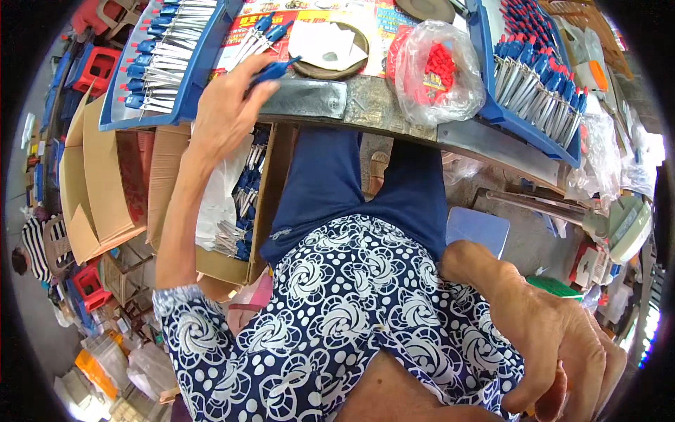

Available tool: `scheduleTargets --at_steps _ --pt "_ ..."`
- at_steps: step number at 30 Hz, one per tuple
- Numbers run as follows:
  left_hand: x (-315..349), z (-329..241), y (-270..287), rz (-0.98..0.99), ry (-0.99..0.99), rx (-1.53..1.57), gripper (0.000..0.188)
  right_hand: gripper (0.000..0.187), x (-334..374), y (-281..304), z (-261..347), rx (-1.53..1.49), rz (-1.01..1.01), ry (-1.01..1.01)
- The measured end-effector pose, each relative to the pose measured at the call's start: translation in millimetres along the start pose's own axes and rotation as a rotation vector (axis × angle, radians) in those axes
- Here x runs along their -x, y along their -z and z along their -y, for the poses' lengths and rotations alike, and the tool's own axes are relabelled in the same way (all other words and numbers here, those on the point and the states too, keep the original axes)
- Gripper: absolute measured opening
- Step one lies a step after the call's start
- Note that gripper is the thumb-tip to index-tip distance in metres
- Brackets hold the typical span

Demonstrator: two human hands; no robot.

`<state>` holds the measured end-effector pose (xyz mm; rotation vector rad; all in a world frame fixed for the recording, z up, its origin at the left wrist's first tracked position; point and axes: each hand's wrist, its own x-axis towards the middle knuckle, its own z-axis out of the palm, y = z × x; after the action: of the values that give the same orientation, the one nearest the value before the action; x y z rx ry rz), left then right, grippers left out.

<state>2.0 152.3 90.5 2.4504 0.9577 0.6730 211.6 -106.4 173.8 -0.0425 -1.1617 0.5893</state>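
Note:
My left hand (228,112) is at the table's near edge, its fingers closed around a blue-headed piece (280,69) whose blue end sticks out past the fingertips. Just beyond it on the printed sheet lie a few blue-headed pieces with thin metal legs (256,39). To their right, a round dish (358,65) bears white paper. Raised close at the lower right is my right hand (562,344), fingers curled downward; whatever they may hold is hidden. A clear plastic bag (467,88) with small red parts (441,65) rests on the table.
Blue trays of such metal pieces flank the table, one at left (184,105) and one at right (538,130). Below my left forearm is a cardboard box (266,211) with more pieces. Another open carton (105,169) stands farther left. A blue stool top (478,228) is beside my leg.

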Motion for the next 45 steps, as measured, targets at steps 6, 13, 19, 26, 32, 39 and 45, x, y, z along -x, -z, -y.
scheduleTargets --at_steps 6,13,19,26,32,39,45 --pt "-54.6 -6.3 -24.2 0.161 -0.266 -0.67 0.013 0.005 6.6 16.4 14.9 0.008 -0.015 -0.069" --pt "-76.5 5.7 -46.4 0.177 -0.516 -0.831 0.01 0.007 6.1 34.8 21.9 0.032 -0.031 -0.169" --pt "-86.8 1.4 -54.0 0.232 -0.621 -0.913 0.005 0.009 5.0 38.9 -3.3 0.05 -0.03 -0.265" --pt "-95.4 -5.2 -53.7 0.398 -0.612 -0.987 0.009 0.017 7.1 52.8 -46.8 0.22 -0.003 -0.309" --pt "-93.2 11.7 -50.9 0.211 -0.731 -0.831 0.004 0.02 11.0 87.5 -61.4 0.744 -0.175 -0.432" --pt "-85.9 9.3 -42.5 0.335 -0.489 -0.978 0.022 0.016 16.5 137.4 -93.8 1.205 -0.218 -0.697" --pt "-57.2 10.2 -41.9 0.073 -0.285 -0.721 0.017 0.021 27.8 166.6 -126.4 1.521 0.041 -0.71"
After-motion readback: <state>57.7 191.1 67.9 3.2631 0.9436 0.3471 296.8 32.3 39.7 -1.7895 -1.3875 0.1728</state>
